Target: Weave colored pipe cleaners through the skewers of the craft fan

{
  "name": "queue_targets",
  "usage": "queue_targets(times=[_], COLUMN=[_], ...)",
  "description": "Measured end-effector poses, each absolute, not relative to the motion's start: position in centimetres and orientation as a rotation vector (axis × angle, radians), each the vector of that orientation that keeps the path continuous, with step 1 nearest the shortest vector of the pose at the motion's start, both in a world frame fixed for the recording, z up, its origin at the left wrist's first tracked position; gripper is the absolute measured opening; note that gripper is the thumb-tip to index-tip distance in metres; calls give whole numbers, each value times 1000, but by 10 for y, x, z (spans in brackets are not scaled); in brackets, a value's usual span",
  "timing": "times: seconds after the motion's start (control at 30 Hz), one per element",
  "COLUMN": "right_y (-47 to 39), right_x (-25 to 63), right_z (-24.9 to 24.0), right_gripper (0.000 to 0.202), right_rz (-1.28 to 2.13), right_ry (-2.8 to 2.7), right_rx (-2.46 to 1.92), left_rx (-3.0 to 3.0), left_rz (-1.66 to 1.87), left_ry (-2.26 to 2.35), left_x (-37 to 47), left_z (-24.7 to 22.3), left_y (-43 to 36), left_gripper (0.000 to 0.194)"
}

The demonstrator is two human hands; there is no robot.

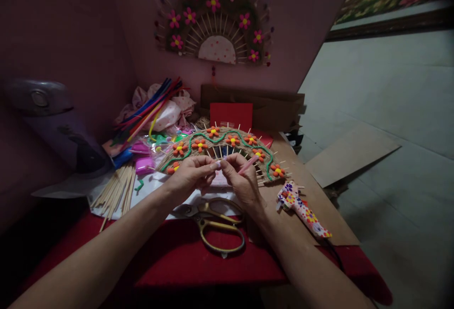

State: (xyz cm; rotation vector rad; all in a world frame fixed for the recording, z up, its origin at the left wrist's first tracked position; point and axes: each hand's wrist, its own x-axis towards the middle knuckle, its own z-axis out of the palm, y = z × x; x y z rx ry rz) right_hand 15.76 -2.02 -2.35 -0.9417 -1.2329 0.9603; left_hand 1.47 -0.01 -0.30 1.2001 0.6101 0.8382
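Observation:
Over the lower middle of a fan-shaped twine piece (pixel 223 137) with orange flowers and a wavy green line, both hands meet fingertip to fingertip. My left hand (pixel 193 174) pinches something small and pale at its thumb tip. My right hand (pixel 244 181) is closed, with a pink pen-like stick (pixel 249 164) lying between its fingers, and its fingertips touch the same small pale item, too small to name. Gold-handled scissors (pixel 222 235) lie just below the hands. A flower-patterned glue gun (pixel 305 209) rests to the right on brown cardboard (pixel 276 224).
Thin wooden sticks (pixel 115 190) lie at the left beside pink packets (pixel 144 164) and colourful pipe cleaners (pixel 152 110). A purple bottle (pixel 67 129) stands far left. A red card (pixel 231 114) stands behind. Another flowered fan (pixel 216 48) hangs on the wall.

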Motion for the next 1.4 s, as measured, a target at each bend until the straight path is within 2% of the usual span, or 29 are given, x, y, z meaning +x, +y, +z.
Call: queue_targets(times=[0.27, 0.6, 0.93, 1.2, 1.4], right_y=[-20, -23, -24, -21, -20], right_x=[163, 160, 162, 156, 156], right_z=[-21, -21, -20, -22, -20], right_gripper=[23, 19, 21, 24, 27], right_rz=[1008, 992, 1113, 1236, 1263], right_ry=[-1286, -1340, -1291, -1062, -1033], right_rx=[-920, -899, -885, -815, -841], left_rx=[1431, 1447, 1375, 1432, 1463], left_rz=[856, 618, 607, 757, 879], left_ry=[702, 693, 605, 623, 726], left_x=[12, 5, 3, 12, 14], left_z=[-6, 3, 2, -7, -6], left_y=[2, 2, 0, -1, -1], left_gripper=[22, 14, 10, 20, 20])
